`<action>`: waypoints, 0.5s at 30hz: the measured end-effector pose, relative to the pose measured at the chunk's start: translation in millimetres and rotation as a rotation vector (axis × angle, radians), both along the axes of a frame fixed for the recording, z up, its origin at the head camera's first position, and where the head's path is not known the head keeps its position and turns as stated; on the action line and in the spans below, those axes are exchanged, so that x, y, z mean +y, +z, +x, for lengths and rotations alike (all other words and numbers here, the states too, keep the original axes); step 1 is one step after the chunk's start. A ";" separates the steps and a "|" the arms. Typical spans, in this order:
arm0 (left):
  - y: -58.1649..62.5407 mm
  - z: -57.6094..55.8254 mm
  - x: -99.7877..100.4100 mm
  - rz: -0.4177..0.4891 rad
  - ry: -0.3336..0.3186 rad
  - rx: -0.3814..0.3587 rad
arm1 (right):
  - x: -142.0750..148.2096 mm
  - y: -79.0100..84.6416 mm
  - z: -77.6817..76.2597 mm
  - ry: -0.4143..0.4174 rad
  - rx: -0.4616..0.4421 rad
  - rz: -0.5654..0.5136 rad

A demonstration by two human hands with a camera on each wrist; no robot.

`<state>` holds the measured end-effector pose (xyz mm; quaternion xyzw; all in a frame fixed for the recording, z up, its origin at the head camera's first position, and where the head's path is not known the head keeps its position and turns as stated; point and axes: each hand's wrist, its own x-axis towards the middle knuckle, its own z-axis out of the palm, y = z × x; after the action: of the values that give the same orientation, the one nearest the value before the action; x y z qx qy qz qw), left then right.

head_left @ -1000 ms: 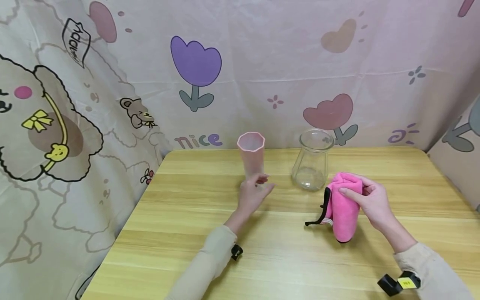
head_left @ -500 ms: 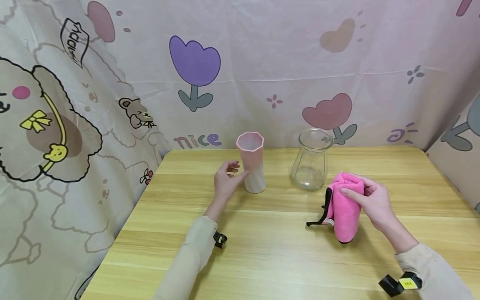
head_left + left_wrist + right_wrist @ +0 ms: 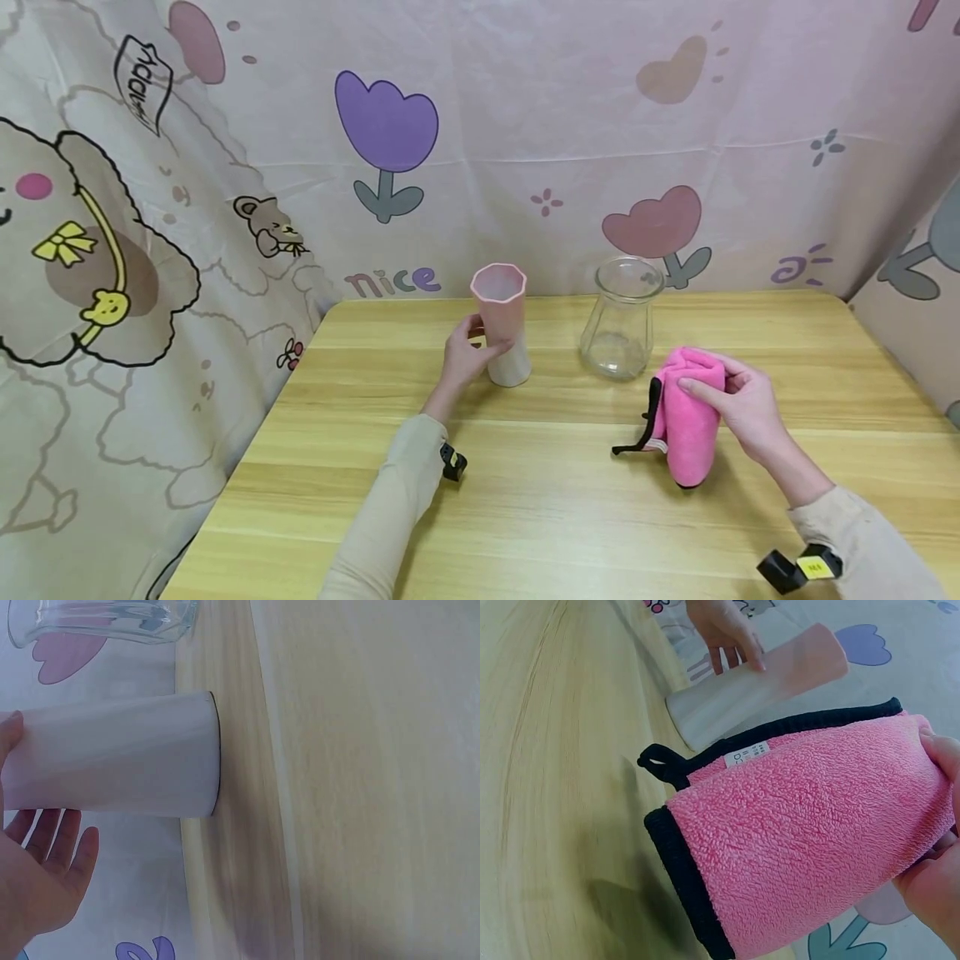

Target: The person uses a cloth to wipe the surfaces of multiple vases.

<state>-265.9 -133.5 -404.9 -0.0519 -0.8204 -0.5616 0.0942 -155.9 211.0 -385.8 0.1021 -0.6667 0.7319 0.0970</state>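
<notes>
A tall vase (image 3: pixel 512 333), pink at its faceted rim and fading to white below, stands upright on the wooden table. My left hand (image 3: pixel 467 354) grips it from the left, thumb across the front and the other fingers at its far side. In the left wrist view the fingers (image 3: pixel 66 841) lie along the vase's edge. My right hand (image 3: pixel 746 404) pinches a folded pink towel (image 3: pixel 692 425) near its top, thumb in front. Black edging, a black hanging loop (image 3: pixel 660 759) and a white label (image 3: pixel 746 754) show on the towel.
A clear glass vase (image 3: pixel 618 333) with a flared rim stands right of the pink one, just behind the towel. The wooden table (image 3: pixel 570 517) ends at a patterned cloth backdrop (image 3: pixel 480 167), with another cloth along the left side.
My left hand first moved left from in front of the vase to its left side, then back right onto it. My right hand holds the towel almost still.
</notes>
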 end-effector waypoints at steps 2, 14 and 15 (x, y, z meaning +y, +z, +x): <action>-0.3 0.8 -0.4 -0.008 -0.003 -0.001 | 2.8 -4.7 -2.9 -0.014 -0.007 0.009; 3.2 16.5 10.4 -0.074 -0.127 -0.034 | 45.8 -95.9 -58.7 -0.085 0.011 0.139; 3.5 19.0 12.0 -0.080 -0.141 -0.032 | 45.7 -96.0 -58.8 -0.079 0.015 0.135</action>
<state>-246.9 -121.5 -401.4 -0.1041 -0.8379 -0.5343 0.0390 -214.7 256.7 -481.8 0.0874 -0.7172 0.6801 0.1238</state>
